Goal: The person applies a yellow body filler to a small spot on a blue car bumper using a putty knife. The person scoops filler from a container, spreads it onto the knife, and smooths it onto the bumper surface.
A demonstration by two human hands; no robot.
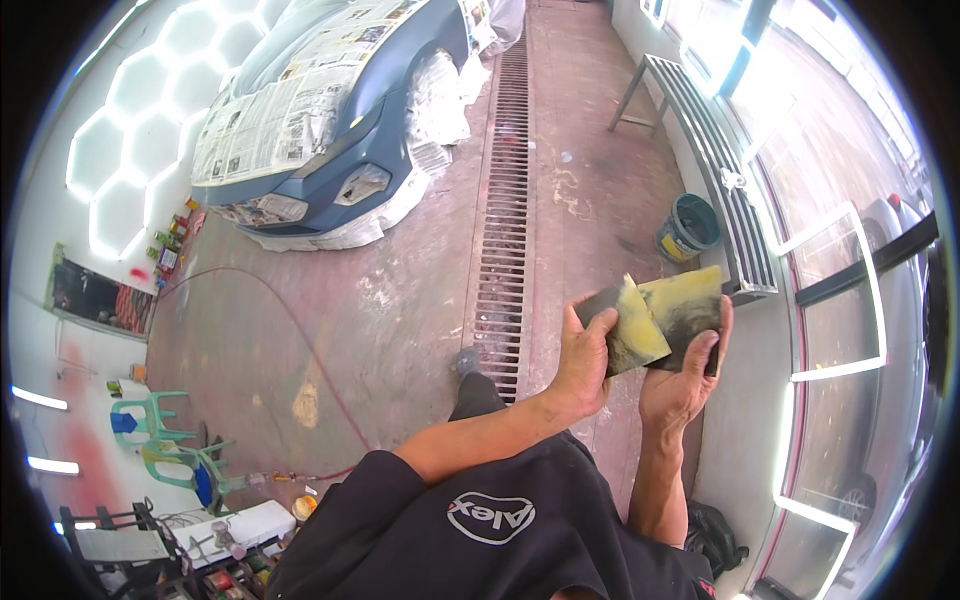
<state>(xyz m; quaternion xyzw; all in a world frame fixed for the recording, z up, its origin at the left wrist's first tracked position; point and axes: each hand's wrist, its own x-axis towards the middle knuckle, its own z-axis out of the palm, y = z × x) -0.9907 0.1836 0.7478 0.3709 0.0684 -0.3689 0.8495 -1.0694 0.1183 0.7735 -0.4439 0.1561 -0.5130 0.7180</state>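
My left hand (582,362) is closed on a flat putty spreader (640,335), its thumb lying across the top face. Yellow paste covers much of that spreader, with dark smears below. In my right hand (680,392) is a second flat, dark plate, a putty board (688,292), its upper face coated with yellow and blackened toward the bottom. The thumb presses on its face while the other fingers wrap behind and are mostly hidden. The spreader overlaps the left part of the board. Both are held in front of me, to the right.
A blue-grey car (390,135), masked with newspaper and plastic, stands ahead to the left. A floor drain grate (505,215) runs forward. To the right are a dark green bucket (688,228) and a slatted metal bench (700,125). A red hose (312,345) crosses the floor toward green chairs (158,418).
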